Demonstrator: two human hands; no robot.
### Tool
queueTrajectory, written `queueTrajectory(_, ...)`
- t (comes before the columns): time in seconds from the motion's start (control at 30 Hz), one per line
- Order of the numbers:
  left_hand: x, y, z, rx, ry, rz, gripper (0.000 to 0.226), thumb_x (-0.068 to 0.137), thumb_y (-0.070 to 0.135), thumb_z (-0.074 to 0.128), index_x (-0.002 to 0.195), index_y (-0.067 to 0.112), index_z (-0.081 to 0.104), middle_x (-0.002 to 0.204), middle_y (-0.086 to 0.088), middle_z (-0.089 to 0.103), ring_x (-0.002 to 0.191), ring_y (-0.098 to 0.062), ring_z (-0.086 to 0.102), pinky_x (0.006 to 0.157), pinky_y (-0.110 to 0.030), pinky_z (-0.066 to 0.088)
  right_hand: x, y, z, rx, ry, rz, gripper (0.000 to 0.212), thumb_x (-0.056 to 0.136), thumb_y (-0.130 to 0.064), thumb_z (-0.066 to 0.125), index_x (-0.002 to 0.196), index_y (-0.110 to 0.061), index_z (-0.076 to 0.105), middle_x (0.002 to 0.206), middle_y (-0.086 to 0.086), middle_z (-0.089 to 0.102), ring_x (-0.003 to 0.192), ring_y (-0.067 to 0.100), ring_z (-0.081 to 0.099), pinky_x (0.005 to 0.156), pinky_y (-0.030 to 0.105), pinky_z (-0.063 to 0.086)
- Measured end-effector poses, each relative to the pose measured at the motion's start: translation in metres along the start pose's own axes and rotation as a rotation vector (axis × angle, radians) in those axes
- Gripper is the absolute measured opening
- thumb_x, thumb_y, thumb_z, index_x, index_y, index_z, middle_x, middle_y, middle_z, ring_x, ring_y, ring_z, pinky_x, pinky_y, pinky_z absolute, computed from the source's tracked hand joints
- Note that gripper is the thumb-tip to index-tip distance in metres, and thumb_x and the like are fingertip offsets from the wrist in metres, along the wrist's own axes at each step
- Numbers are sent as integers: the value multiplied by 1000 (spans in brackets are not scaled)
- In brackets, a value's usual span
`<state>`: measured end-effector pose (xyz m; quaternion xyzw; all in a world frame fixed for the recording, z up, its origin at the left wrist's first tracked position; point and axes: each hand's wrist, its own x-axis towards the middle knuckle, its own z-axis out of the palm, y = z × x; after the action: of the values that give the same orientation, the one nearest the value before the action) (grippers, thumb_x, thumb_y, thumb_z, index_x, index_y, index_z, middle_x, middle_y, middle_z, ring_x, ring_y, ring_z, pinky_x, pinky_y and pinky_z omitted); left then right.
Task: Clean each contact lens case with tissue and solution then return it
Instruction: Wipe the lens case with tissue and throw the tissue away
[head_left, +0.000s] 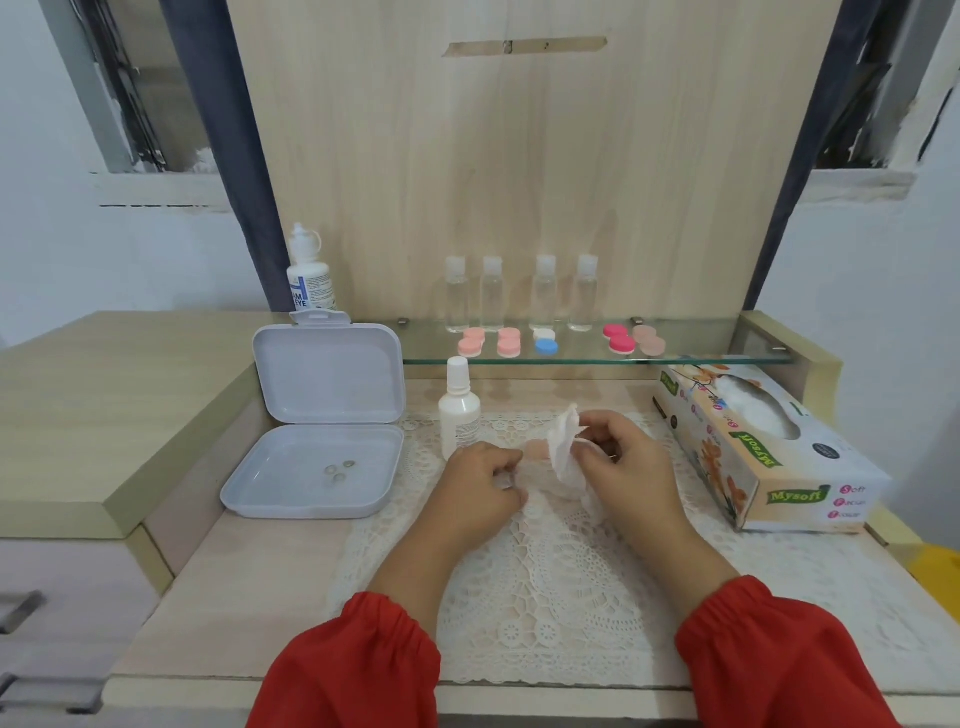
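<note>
Both hands hovering mid-counter over white lace mat (545, 587): right hand (623, 467) pinching crumpled white tissue (563, 452), left hand (483, 488) curling round something unclear; pale wood counter (234, 587).

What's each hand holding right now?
Left hand: fingers curled, pinching something small and pale; cannot tell what.
Right hand: grips the crumpled tissue.

Both forearms reach toward 12 o'clock; the left hand (480, 480) has curled fingers, the right hand (621, 462) pinches tissue (563, 447).
</note>
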<state>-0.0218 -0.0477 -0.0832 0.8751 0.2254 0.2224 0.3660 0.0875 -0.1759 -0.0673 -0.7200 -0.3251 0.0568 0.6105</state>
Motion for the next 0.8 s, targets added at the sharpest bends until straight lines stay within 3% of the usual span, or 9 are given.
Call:
queueTrajectory(0.07,-4,7,-3,-130,95,13,38,85,8,64,121,19,64,109,3,59,91,-2,53,76,-5,37,-2,-3,0,23,15,-19,31,84,-12,67,92,-41,63,82,-9,67,77,1,60,63,12,43)
queueTrajectory(0.2,-9,20,-7,-505,144,36,28,82,11,73,109,21,71,99,-2,67,75,-2,54,71,-15,48,-7,-8,1,73,-34,-43,28,80,-12,74,93,-33,61,73,-3,67,57,-4,51,53,7,37)
queueTrajectory(0.33,-9,21,-8,-483,117,-11,3,82,9,72,84,7,70,81,-7,67,68,-9,56,65,-21,48,-9,-8,3,68,-126,-33,30,80,-10,73,93,-35,63,77,-5,73,58,3,51,55,10,40)
queueTrajectory(0.43,-7,20,-11,-533,257,-81,10,89,6,61,82,11,56,71,-10,54,64,-18,50,56,-26,44,-4,-4,1,107,-115,5,25,86,-15,69,100,-35,65,86,-8,74,73,12,59,65,18,45)
queueTrajectory(0.53,-5,14,-17,-560,435,-38,32,88,-4,51,92,28,56,81,-15,60,67,-19,50,60,-27,41,2,5,-5,-9,-162,72,27,86,-14,67,108,-30,64,104,-8,67,92,13,61,66,10,45)
queueTrajectory(0.63,-7,12,-18,-459,433,48,53,85,-12,43,94,34,67,97,4,63,84,-6,56,75,-15,42,1,12,-5,-294,-311,32,37,80,-23,74,115,-30,62,108,-12,57,91,4,53,72,12,39)
queueTrajectory(0.7,-8,15,-16,-390,425,55,47,84,-15,43,86,23,71,96,8,57,89,-1,53,75,-6,38,3,14,-3,-404,-342,-21,37,79,-28,76,113,-26,65,104,-12,55,90,4,50,74,16,37)
queueTrajectory(0.8,-8,19,-13,-340,395,48,30,78,-13,54,81,13,67,97,4,53,87,6,50,72,-3,38,6,14,-1,-491,-341,-68,31,79,-31,76,108,-22,68,100,-8,56,92,9,50,76,20,36)
